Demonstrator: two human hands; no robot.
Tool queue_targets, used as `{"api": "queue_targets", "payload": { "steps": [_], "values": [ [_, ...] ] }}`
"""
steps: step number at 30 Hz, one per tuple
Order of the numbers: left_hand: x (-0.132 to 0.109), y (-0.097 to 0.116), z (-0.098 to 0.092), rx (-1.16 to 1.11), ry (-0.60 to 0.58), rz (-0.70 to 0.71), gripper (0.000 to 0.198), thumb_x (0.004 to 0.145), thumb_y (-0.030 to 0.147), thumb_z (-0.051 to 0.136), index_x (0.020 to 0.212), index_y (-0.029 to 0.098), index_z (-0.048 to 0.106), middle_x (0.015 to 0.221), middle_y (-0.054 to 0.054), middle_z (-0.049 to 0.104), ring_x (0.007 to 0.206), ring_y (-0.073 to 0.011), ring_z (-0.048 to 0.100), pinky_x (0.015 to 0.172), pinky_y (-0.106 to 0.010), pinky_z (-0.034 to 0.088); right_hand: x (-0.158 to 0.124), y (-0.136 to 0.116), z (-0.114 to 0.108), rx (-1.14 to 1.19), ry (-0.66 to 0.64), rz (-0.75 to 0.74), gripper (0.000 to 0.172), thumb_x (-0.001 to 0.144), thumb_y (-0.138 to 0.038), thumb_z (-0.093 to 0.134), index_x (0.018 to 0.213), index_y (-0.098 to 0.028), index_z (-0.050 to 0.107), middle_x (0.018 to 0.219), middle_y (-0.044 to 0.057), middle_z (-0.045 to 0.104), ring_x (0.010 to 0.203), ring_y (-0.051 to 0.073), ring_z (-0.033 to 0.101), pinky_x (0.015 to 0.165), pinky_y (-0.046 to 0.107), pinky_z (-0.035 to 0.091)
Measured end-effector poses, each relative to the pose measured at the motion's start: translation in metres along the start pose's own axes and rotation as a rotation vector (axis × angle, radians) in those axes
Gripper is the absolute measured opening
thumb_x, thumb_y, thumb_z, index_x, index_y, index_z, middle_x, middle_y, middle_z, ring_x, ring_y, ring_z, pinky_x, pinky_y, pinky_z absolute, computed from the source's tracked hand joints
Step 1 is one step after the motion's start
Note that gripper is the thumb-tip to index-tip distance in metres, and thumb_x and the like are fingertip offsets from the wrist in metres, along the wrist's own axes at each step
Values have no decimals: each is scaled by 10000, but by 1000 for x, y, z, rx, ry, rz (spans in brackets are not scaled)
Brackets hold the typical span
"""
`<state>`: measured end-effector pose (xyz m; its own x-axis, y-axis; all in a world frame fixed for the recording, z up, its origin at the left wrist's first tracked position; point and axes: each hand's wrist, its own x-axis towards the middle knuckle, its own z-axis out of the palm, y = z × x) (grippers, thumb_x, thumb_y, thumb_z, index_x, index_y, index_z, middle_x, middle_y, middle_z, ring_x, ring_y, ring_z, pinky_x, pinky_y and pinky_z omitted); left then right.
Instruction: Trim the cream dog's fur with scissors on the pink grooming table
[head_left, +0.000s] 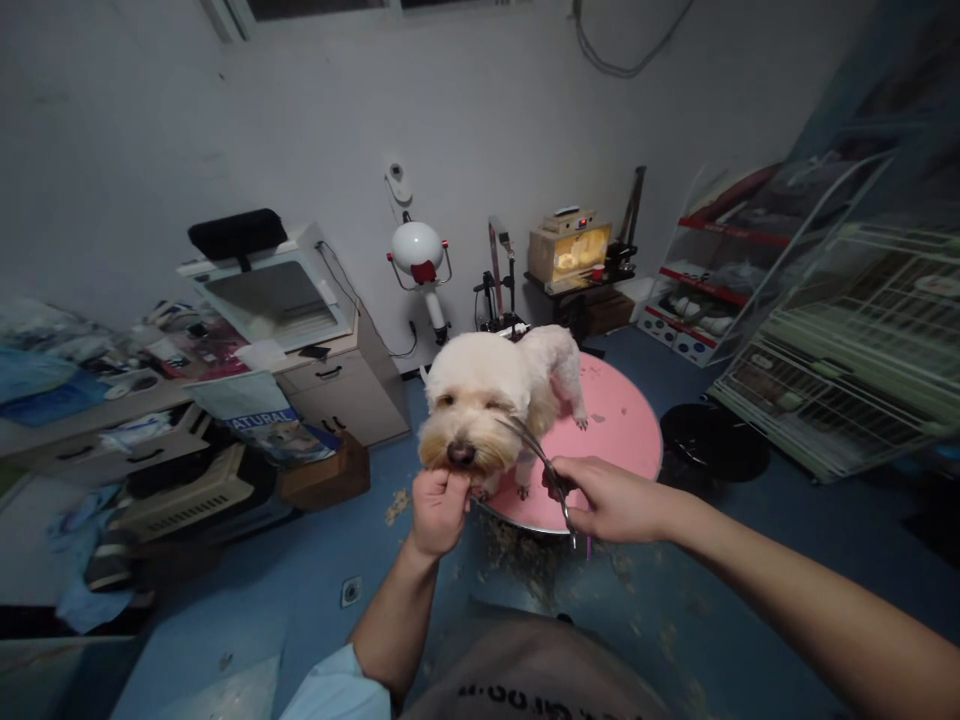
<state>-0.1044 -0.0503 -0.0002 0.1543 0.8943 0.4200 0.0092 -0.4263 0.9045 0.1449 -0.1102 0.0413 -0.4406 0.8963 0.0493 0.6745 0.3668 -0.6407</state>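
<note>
- Left hand (437,510), frame centre — fingers pinched on the white dog's (495,395) chin fur.
- Right hand (611,497) — fingers clamped on curved scissors (541,465) beside its muzzle, over the pink surface (622,425).

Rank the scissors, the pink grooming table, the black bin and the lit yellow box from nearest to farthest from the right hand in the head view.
1. Scissors: held in the right hand.
2. Pink grooming table: just behind it.
3. Black bin: on the floor, rightward.
4. Lit yellow box: by the back wall.
</note>
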Motion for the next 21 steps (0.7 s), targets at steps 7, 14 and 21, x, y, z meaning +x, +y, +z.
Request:
{"api": "queue_targets", "payload": {
  "steps": [7,14,21],
  "values": [
    [-3,-2,0,-27,-14,-29,605,873,528,598,406,151,520,354,-21,451,329,-68,399,366,-189,289,5,8,3,19,87,-41,238,701,-63,503,872,-210,578,794,31,650,716,156,599,646,263,440],
    [8,-43,-1,-217,-72,-270,512,575,537,857,886,147,743,920,-116,742,810,-198,685,723,-280,565,11,108,91,360,510,724,189,849,-294,473,964,-185,576,1080,122,697,992,201,685,824,308,536],
    [16,-46,17,-556,211,-275,431,553,415,895,826,127,726,817,-56,722,775,-161,668,779,-258,546,-1,169,170,139,343,1288,330,762,-308,614,958,-46,663,916,285,706,926,386,717,766,467,536]
  ]
}}
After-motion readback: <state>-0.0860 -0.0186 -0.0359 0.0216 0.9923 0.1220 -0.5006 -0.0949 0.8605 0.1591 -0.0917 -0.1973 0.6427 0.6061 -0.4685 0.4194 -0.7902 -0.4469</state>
